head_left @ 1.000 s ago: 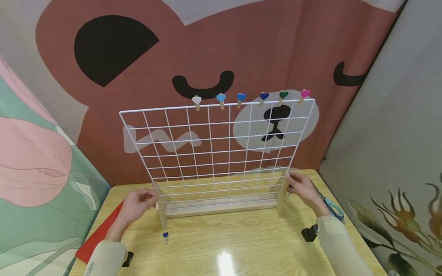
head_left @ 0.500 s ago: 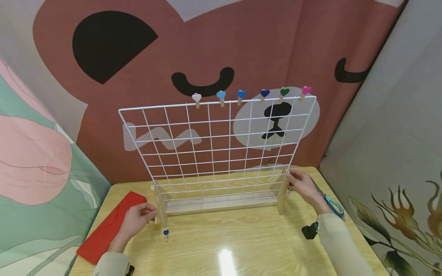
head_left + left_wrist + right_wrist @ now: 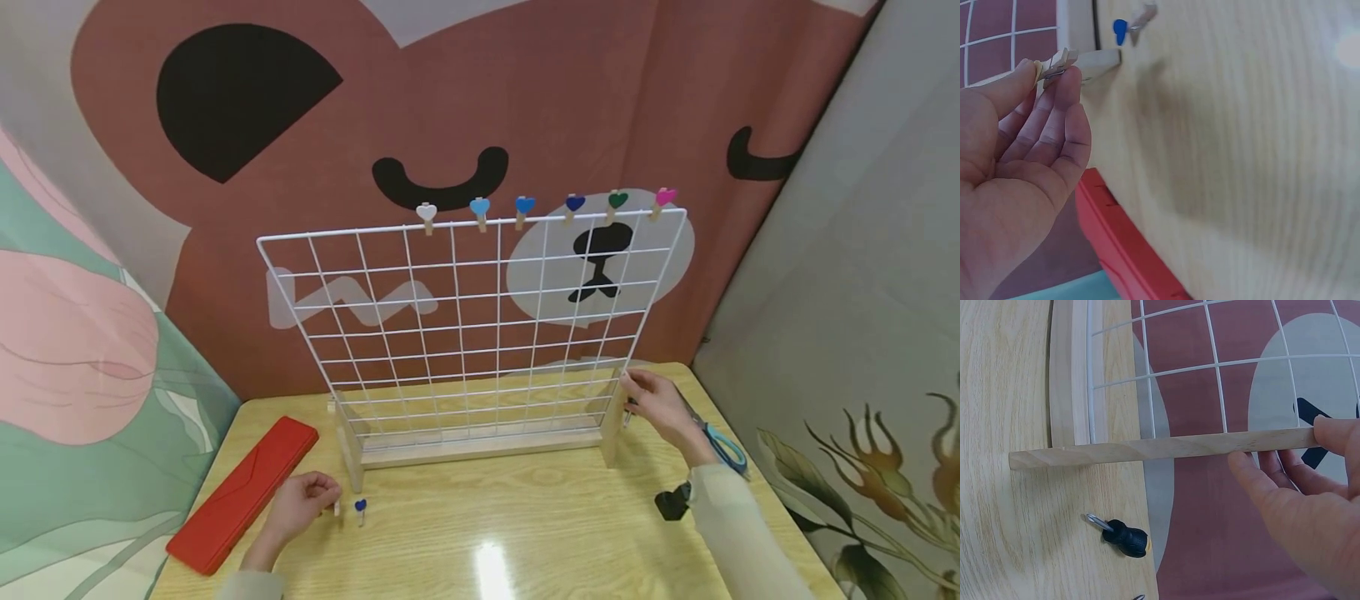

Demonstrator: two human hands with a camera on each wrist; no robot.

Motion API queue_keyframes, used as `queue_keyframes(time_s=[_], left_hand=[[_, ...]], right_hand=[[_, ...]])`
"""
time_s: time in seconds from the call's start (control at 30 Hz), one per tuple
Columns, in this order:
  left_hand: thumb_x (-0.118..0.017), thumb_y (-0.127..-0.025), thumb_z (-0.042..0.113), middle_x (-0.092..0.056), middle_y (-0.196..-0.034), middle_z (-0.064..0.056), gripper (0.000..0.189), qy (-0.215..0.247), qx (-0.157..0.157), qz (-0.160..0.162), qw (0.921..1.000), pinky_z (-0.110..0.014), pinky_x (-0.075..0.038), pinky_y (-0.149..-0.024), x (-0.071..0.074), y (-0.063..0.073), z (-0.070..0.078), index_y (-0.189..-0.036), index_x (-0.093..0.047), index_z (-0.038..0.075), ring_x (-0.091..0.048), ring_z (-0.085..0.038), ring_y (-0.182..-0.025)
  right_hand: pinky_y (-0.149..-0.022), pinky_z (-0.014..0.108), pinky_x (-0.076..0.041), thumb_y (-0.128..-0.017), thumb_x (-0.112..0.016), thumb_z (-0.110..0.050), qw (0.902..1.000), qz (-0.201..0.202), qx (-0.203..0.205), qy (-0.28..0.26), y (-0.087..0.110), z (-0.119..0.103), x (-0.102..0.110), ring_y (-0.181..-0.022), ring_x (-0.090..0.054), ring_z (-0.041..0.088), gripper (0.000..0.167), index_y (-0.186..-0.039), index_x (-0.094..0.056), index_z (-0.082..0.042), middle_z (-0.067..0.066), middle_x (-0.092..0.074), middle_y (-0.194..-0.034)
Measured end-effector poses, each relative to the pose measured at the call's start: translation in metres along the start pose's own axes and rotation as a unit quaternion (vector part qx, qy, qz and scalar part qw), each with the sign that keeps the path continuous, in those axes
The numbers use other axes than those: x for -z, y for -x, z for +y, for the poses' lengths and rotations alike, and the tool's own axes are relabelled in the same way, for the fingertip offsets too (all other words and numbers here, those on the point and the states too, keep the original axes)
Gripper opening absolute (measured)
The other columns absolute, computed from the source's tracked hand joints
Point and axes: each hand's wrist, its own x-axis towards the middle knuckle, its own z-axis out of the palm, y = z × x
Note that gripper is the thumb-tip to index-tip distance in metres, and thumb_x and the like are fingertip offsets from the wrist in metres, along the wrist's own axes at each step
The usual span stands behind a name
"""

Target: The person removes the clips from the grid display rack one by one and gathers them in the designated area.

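Observation:
My left hand (image 3: 300, 507) pinches a small wooden clothespin (image 3: 1057, 65) between thumb and forefinger, low over the table's left side. Close to its right lies a clothespin with a blue heart (image 3: 361, 506). My right hand (image 3: 660, 407) holds the upper end of the right wooden side post (image 3: 1172, 445), thumb and fingertips against it. This post belongs to a stand bearing an upright white wire grid (image 3: 480, 317). Along the grid's top wire sit several heart clothespins, from a white one (image 3: 427, 213) to a pink one (image 3: 665, 198) at the right corner.
A red case (image 3: 243, 496) lies at the table's left. Beneath my right hand is a stubby black-handled screwdriver (image 3: 1124, 539). Blue-handled scissors (image 3: 723, 448) lie by the right edge, partly behind my forearm. A printed curtain (image 3: 525, 100) hangs close behind the grid.
My left hand has moved from beside the left post down toward the front with its clothespin, uncovering more of the red case. The right hand stays at its post.

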Motion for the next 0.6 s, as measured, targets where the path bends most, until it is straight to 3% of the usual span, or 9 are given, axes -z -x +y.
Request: queue_keyframes(time_s=[0.3, 0.6], left_hand=[[-0.07, -0.086, 0.006, -0.065, -0.077, -0.002, 0.006, -0.011, 0.004, 0.004, 0.9999, -0.023, -0.048, -0.054, -0.006, 0.002, -0.019, -0.084, -0.068, 0.001, -0.059, -0.009, -0.068], [-0.07, -0.082, -0.003, -0.064, -0.071, -0.003, 0.003, -0.002, 0.015, 0.001, 0.9999, -0.023, -0.047, -0.053, -0.013, 0.001, -0.024, -0.085, -0.068, -0.003, -0.059, -0.014, -0.062]], right_hand=[[-0.104, 0.049, -0.035, -0.104, -0.04, -0.028, 1.0, 0.002, -0.005, -0.001, 0.001, -0.002, -0.001, -0.133, -0.031, 0.047, 0.06, -0.145, -0.022, 0.012, 0.034, -0.028, -0.145], [-0.104, 0.049, -0.036, -0.105, -0.039, -0.027, 1.0, 0.003, -0.007, 0.0, 0.002, -0.005, -0.002, -0.134, -0.031, 0.046, 0.059, -0.145, -0.023, 0.012, 0.034, -0.029, -0.144]])
